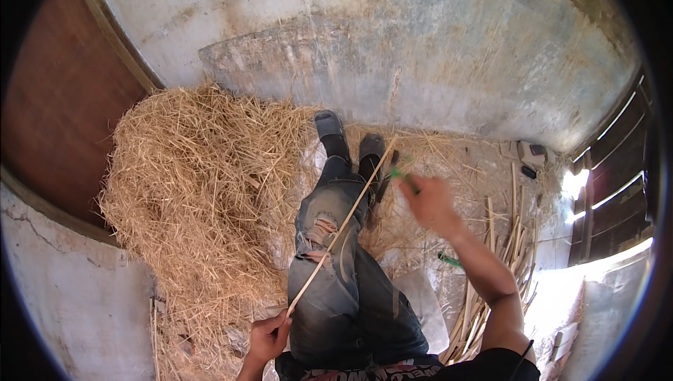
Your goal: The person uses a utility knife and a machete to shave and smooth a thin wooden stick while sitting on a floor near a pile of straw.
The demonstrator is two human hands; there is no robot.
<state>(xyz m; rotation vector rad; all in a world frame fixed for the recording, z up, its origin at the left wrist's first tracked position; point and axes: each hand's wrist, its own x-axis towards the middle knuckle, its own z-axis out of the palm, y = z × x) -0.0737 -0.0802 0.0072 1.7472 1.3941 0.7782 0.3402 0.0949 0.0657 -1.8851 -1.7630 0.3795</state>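
Note:
I sit on the floor with my legs in torn dark jeans stretched out. My left hand grips the near end of a long thin bamboo strip, which runs diagonally over my legs toward my feet. My right hand is raised to the right of my shins and holds a knife with a green handle. Its dark blade points down beside the far part of the strip; whether it touches the strip I cannot tell.
A big heap of dry straw fills the floor on my left. A bundle of split bamboo sticks lies on my right, with a green object beside it. A stained wall stands ahead, and a slatted opening lets in light at right.

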